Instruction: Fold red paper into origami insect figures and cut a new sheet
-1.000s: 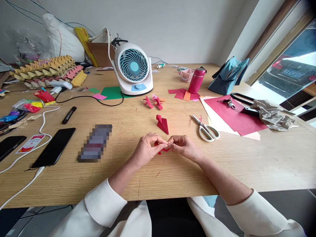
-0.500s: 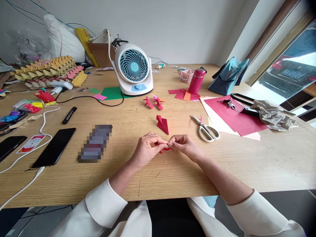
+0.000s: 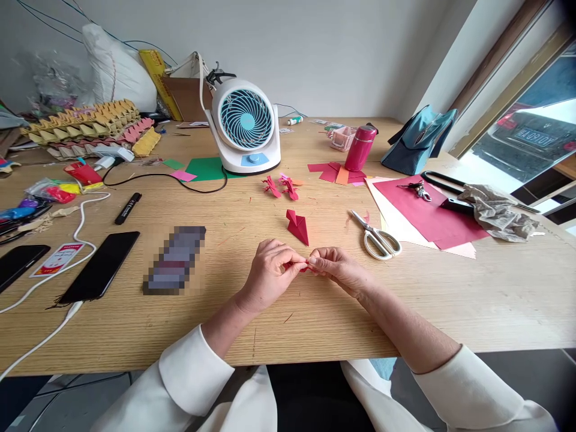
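Fingertips of both hands meet over a small red paper piece [image 3: 305, 269] near the front of the table. My left hand [image 3: 272, 273] pinches its left side, and my right hand [image 3: 338, 267] pinches the right side; most of the paper is hidden by fingers. Just beyond them lies a folded red paper shape [image 3: 297, 227] with a pointed end toward me. Farther back are two small red folded figures, one on the left [image 3: 272, 186] and one on the right [image 3: 289, 188]. White-handled scissors [image 3: 378, 239] rest to the right of my right hand, blades partly closed.
A white fan [image 3: 246, 123] stands at the back, a pink bottle [image 3: 360, 148] and a blue bag [image 3: 419, 141] to its right. Red sheets [image 3: 423, 210] lie right. Phones, including a black one [image 3: 101, 266], a marker [image 3: 128, 209] and cables are at left.
My left hand has turned slightly, its fingers covering more of the red paper, so less of it shows below the fingertips. The camera view has shifted a little.
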Demonstrator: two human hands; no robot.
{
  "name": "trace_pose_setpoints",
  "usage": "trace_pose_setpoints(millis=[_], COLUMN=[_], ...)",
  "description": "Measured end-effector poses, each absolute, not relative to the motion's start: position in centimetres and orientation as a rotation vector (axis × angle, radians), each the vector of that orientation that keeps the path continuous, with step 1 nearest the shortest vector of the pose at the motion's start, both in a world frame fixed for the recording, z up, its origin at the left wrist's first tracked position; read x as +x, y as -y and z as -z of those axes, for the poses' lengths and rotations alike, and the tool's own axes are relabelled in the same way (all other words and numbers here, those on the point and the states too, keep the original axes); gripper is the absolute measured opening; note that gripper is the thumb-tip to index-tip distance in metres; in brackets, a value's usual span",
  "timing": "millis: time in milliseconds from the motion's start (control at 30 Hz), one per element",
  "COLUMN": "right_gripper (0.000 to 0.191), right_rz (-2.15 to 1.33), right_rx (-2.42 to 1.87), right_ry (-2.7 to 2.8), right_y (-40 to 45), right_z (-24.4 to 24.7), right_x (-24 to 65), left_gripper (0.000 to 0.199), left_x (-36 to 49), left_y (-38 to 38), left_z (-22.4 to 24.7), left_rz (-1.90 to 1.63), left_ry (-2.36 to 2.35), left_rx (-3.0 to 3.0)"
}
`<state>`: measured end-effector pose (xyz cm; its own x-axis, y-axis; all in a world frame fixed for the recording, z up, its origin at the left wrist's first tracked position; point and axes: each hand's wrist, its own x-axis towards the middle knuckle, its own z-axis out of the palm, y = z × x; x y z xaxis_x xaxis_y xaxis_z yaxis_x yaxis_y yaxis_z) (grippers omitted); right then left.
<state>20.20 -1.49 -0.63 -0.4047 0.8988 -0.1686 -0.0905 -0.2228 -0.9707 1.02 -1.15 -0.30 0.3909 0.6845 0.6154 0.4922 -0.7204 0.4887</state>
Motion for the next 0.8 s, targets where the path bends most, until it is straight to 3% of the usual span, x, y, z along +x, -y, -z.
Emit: trace_pose_setpoints(millis=[200,533,800], right_gripper=[0.045,0.013,0.01], right_rz=[-1.454,-0.756,-0.455], right_rx=[-1.116,-1.0,-0.945], right_ry=[1.42,1.832,2.044], right_y=[1.5,2.6,2.7], right_z=[0.5,-0.1,0.2], right_x=[20.5,19.8,20.1], left_gripper=[0.016,0.017,0.016], left_x=[1.0,1.0,1.0], left_y=[1.1,1.3,1.4], left_z=[0.2,0.2,0.3], left_rz=[-1.19,-1.197,-1.184], left_ry=[-1.155,-1.17,-1.162], left_rx=[2.417,2.395,2.378])
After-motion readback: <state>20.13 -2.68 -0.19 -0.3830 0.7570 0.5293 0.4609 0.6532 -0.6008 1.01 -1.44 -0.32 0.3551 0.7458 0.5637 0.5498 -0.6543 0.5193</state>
